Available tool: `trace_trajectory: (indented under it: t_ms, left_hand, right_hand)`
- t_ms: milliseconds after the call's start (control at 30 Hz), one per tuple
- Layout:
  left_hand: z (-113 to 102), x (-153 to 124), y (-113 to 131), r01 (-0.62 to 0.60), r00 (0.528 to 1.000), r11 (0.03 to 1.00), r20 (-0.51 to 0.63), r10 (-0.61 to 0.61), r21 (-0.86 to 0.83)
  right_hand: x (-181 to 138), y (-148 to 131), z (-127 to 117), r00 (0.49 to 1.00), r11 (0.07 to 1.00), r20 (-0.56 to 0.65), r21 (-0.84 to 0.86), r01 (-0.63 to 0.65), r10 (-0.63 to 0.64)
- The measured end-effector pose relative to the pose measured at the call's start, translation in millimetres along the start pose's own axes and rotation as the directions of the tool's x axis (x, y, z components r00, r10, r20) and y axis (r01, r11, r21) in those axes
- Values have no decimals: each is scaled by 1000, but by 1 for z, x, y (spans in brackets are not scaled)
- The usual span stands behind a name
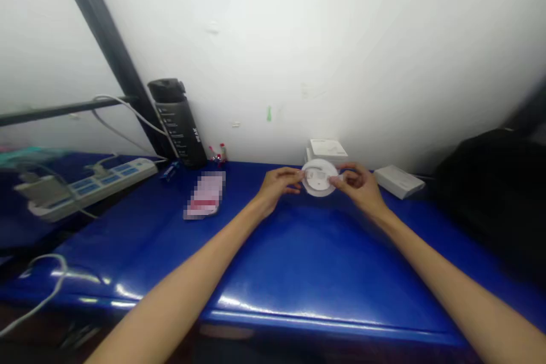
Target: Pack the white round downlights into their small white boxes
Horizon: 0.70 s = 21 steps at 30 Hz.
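Note:
A round white disc-shaped device [319, 178] is held just above the blue table [298, 256] near its far edge. My left hand [279, 183] grips the disc's left rim with curled fingers. On the opposite rim my right hand [362, 185] pinches it with thumb and fingertips. Both forearms stretch forward across the table.
A white box [327, 149] stands behind the disc against the wall, another white box [399, 181] to its right. A dark bottle [178, 123] and a blurred-out packet [205, 195] are at left, a power strip [91, 184] with cables farther left. A black bag [495, 193] fills the right.

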<state>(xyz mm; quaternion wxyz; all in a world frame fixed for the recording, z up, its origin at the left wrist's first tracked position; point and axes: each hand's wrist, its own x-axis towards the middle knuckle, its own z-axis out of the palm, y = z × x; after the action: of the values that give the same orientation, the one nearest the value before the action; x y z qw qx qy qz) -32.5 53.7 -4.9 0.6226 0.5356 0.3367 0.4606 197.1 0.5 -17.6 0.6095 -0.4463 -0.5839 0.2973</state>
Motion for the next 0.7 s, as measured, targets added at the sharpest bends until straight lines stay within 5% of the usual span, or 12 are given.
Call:
trace_trajectory:
  t_ms: [200,700]
  left_hand:
    - [-1,2,-3,47,996,998,83,-42,-50]
    - [1,4,-16,-39,998,999,-41,39,5]
  right_hand:
    - [0,-1,-1,1000,1000,-4,-20,-7,7]
    - [1,1,4,976,972,-36,99,-212,216]
